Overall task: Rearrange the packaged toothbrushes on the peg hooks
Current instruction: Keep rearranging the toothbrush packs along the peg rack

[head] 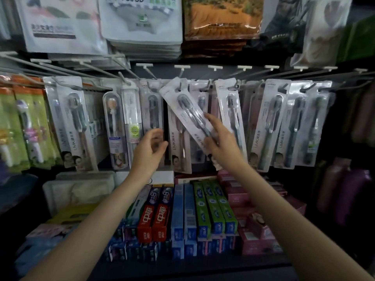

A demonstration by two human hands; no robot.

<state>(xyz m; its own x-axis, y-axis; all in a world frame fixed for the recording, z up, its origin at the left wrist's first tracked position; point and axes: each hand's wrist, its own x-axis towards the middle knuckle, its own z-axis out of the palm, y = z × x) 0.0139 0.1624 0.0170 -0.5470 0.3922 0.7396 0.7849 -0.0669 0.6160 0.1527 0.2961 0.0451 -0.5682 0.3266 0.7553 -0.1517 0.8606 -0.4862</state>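
My right hand [218, 140] pinches the lower half of a tilted toothbrush pack [187, 116], whose hang hole sits at the tip of a peg hook [179, 83] mid-rail. My left hand [151, 148] hovers loosely curled, holding nothing (slightly blurred). I'd level the pack, steady its bottom edge with my left, then slide it squarely along the hook.

We observe the right hand [218, 140] pinching a tilted toothbrush pack [187, 112], its top at a peg hook [179, 83]. The left hand [149, 148] hangs loosely curled before hanging packs. Toothpaste boxes [182, 216] fill the shelf below.
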